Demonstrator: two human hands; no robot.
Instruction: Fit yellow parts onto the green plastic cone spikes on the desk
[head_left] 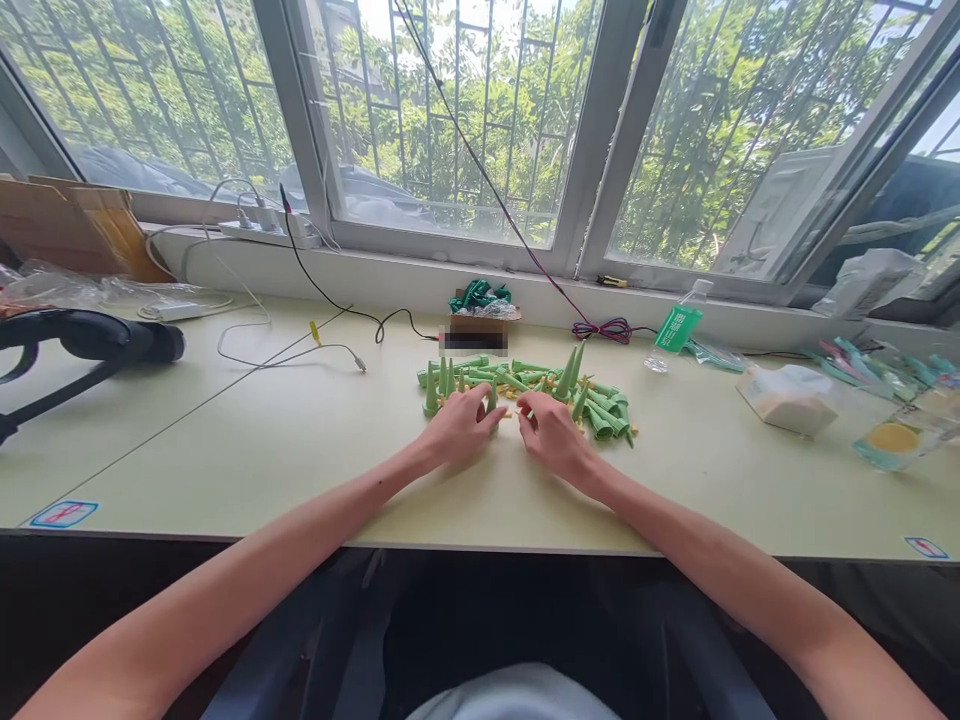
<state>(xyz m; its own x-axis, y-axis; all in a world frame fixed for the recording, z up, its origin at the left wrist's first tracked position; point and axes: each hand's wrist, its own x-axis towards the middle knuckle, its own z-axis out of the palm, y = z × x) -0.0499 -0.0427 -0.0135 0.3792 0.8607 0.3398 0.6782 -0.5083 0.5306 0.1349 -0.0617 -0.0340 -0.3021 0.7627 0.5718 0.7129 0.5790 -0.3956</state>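
Observation:
Green tapered plastic cones [600, 412] lie in a loose pile at the middle of the table, with small yellow pieces scattered among them. A few stand upright, such as the tall cone [568, 375] behind my right hand. My left hand [461, 428] is closed with thumb and fingers around an upright green cone [492, 393]. Just to its right, my right hand [556, 437] has its fingers curled in a pinch. Something pale and tiny shows at those fingertips, too small to name. The two hands are apart, with a small yellow piece [508, 413] between them.
Behind the pile stands a small cardboard box [487, 330] with green wrapping. Cables [300, 352] and a black headset-like object [90, 340] lie left. A bottle [679, 325], a tissue pack [786, 398] and a clear container [896, 440] are right. Windows rise behind.

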